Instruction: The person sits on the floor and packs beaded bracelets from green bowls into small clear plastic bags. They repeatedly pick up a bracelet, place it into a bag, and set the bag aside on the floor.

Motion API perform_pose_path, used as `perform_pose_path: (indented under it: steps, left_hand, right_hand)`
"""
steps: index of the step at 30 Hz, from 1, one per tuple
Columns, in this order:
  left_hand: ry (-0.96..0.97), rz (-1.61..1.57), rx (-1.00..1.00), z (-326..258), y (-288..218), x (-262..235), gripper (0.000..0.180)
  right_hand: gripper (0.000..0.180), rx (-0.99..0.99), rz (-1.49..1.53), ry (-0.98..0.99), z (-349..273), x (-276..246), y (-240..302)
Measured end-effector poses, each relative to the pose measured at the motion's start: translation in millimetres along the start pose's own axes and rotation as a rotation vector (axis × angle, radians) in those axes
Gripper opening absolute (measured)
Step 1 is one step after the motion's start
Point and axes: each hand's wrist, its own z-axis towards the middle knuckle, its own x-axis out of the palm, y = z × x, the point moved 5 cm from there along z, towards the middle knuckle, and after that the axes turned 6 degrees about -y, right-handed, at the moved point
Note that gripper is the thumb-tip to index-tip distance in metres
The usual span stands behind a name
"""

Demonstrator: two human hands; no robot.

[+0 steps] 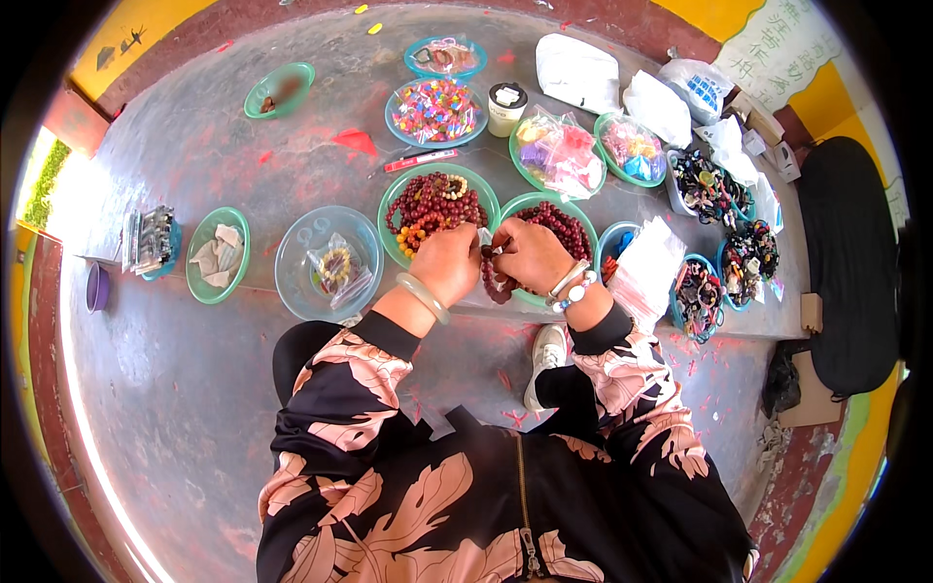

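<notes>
My left hand (449,264) and my right hand (533,255) meet in front of me with fingertips pinched together. From between them hangs a dark red bead bracelet (498,288), gripped by my right fingers. A small whitish piece (484,236) shows at my left fingertips; its kind is unclear. Behind my left hand, a green bowl (385,200) holds dark red bead strings (433,199) with some orange and pale beads. Behind my right hand, another green bowl (595,233) holds more dark red beads (564,225), partly hidden by the hand.
Left of my hands stand a clear bowl (292,282) with a bagged bracelet and a green bowl (202,282) with cloth. Ahead are a bowl of colourful pieces (394,121), a red-and-white pen (421,160) and a lidded cup (505,115). To the right sit clear plastic bags (649,267) and baskets of dark hair ties (698,296).
</notes>
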Motion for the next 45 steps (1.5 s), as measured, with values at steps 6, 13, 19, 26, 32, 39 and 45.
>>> perform_pose_path:
  steps: [6,13,19,26,32,39,45]
  left_hand:
    - [0.108,-0.117,-0.125,-0.6,3.6,7.1,0.009]
    - [0.066,-0.166,-0.174,1.5,9.9,7.3,0.008]
    - [0.084,-0.23,-0.247,1.4,15.1,10.2,0.011]
    - [0.057,-0.433,-0.429,3.2,10.8,-0.7,0.008]
    - [-0.051,-0.81,-0.598,13.8,17.8,-18.5,0.008]
    - [-0.081,-1.182,-0.605,18.9,17.8,-33.6,0.009]
    - [-0.058,-1.356,-0.478,22.2,1.8,-48.9,0.015]
  right_hand:
    - [0.018,0.005,-0.075,-0.143,2.0,-0.5,-1.7]
    - [0.017,-0.081,-0.227,-0.049,-6.2,8.3,16.0]
    - [0.015,-0.135,-0.139,-0.254,-4.8,9.7,13.0]
    - [0.012,-0.22,-0.085,-0.411,-10.2,-19.6,30.5]
    - [0.056,0.056,0.822,-0.22,4.3,-30.2,-2.5]
    - [0.082,-0.047,0.76,0.15,14.8,29.6,-25.3]
    - [0.032,0.163,0.977,-0.005,8.8,43.7,-31.3]
